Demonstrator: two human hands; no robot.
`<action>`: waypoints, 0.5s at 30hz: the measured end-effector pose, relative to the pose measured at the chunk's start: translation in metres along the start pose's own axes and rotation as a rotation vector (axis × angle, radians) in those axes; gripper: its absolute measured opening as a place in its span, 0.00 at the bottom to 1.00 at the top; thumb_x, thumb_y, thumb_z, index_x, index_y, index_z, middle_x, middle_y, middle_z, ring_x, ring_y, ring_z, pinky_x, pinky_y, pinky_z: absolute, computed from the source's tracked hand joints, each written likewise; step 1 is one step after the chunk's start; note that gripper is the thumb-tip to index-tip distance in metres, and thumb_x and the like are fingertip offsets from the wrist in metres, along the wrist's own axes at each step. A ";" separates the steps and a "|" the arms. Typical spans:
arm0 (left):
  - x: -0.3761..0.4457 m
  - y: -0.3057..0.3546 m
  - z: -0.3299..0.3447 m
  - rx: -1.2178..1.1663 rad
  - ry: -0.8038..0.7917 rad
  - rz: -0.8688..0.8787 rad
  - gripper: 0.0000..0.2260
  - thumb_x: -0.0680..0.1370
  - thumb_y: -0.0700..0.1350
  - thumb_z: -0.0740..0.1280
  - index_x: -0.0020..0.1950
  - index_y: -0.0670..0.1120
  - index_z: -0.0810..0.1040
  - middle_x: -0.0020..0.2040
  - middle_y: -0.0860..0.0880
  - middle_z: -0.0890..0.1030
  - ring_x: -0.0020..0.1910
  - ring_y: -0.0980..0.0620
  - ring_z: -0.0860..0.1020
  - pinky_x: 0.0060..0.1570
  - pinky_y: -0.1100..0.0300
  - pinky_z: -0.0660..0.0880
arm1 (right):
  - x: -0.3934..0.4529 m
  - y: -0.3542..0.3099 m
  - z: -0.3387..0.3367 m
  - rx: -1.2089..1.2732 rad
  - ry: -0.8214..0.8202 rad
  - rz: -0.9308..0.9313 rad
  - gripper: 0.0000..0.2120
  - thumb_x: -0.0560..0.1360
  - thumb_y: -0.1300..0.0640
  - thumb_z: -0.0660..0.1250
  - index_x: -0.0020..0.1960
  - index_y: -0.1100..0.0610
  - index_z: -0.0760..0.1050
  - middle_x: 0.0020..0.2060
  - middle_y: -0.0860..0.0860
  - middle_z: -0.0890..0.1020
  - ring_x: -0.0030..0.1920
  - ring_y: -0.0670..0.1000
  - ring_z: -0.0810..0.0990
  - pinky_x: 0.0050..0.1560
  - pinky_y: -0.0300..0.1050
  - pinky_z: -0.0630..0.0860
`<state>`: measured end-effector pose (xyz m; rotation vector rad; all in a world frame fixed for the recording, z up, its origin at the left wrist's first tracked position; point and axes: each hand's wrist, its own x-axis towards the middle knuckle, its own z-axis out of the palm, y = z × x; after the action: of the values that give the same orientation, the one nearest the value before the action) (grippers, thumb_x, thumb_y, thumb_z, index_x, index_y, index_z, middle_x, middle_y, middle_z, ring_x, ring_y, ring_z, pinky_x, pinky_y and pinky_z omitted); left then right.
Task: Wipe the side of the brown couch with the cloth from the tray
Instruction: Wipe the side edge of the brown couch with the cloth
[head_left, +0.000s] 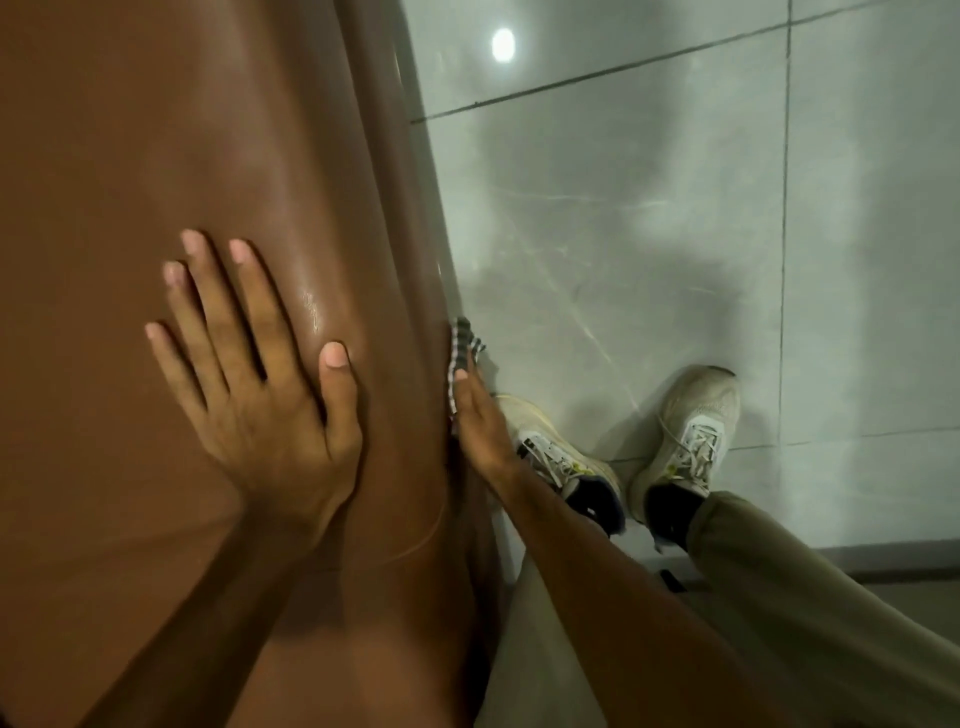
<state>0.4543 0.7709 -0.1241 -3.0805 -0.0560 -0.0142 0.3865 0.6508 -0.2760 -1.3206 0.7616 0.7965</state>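
Observation:
The brown couch (156, 156) fills the left half of the view, its smooth leather top glossy under the light. My left hand (249, 384) lies flat on that top with fingers spread, holding nothing. My right hand (480, 426) reaches down over the couch's right edge and presses a grey-and-white striped cloth (460, 348) flat against the couch's side. Only the cloth's upper part shows past my fingers; the side surface itself is mostly hidden by the edge.
Pale grey floor tiles (675, 234) stretch to the right of the couch. My two feet in light sneakers (691, 431) stand close beside the couch, with olive trouser legs (805, 597) at the lower right.

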 end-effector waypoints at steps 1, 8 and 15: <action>0.000 0.000 0.001 0.004 -0.003 -0.005 0.32 0.90 0.57 0.47 0.90 0.40 0.55 0.89 0.35 0.59 0.89 0.36 0.56 0.89 0.36 0.53 | -0.007 0.008 -0.002 0.024 0.001 0.065 0.27 0.87 0.42 0.50 0.84 0.48 0.60 0.82 0.52 0.67 0.82 0.54 0.64 0.81 0.46 0.60; -0.023 -0.019 -0.018 -0.122 -0.181 0.005 0.31 0.90 0.55 0.52 0.91 0.45 0.52 0.91 0.38 0.52 0.91 0.38 0.49 0.88 0.34 0.49 | -0.120 0.038 0.002 0.110 -0.021 0.182 0.25 0.86 0.43 0.56 0.83 0.41 0.58 0.84 0.44 0.62 0.84 0.47 0.60 0.84 0.50 0.58; -0.095 -0.041 -0.007 -0.097 -0.153 -0.125 0.30 0.89 0.57 0.49 0.91 0.51 0.51 0.91 0.43 0.50 0.91 0.39 0.51 0.87 0.32 0.49 | -0.040 -0.011 0.001 0.004 -0.045 0.006 0.26 0.86 0.41 0.55 0.83 0.42 0.59 0.82 0.44 0.66 0.81 0.44 0.65 0.81 0.47 0.65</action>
<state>0.3578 0.8076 -0.1152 -3.1630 -0.2628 0.2191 0.3753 0.6479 -0.2364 -1.2933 0.7312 0.8272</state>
